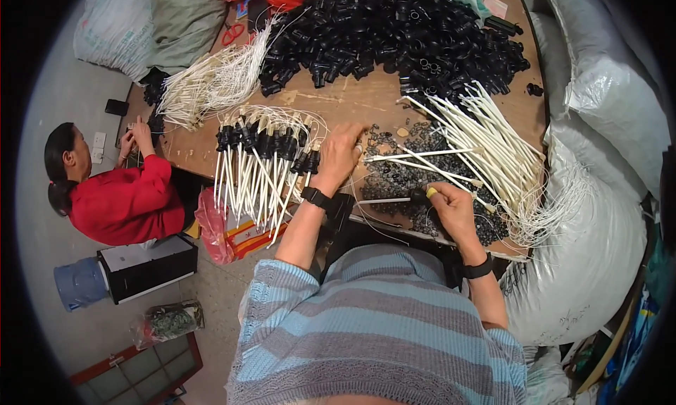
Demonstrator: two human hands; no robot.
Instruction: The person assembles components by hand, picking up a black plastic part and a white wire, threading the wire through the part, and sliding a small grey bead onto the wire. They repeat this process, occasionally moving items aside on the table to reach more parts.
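Observation:
My left hand [341, 156] reaches palm down over the table at the left edge of a spread of small dark parts [394, 169]. Its fingers stretch to the right, and I cannot make out anything in them. My right hand [455, 212] is closed round what looks like a screwdriver [417, 196], with a black and yellow handle and a pale straight shaft pointing left above the small parts. Beside my left wrist lies a bundle of white tubes with black sockets [260, 148]. Plain white tubes with thin wires [486, 137] lie beyond my right hand.
A large heap of black plastic sockets [387, 32] covers the table's far side. White wires [211, 88] lie at the far left. A person in red [127, 201] works at the left. Bulging white sacks [584, 250] crowd the right edge. A red bag [213, 229] hangs by the table.

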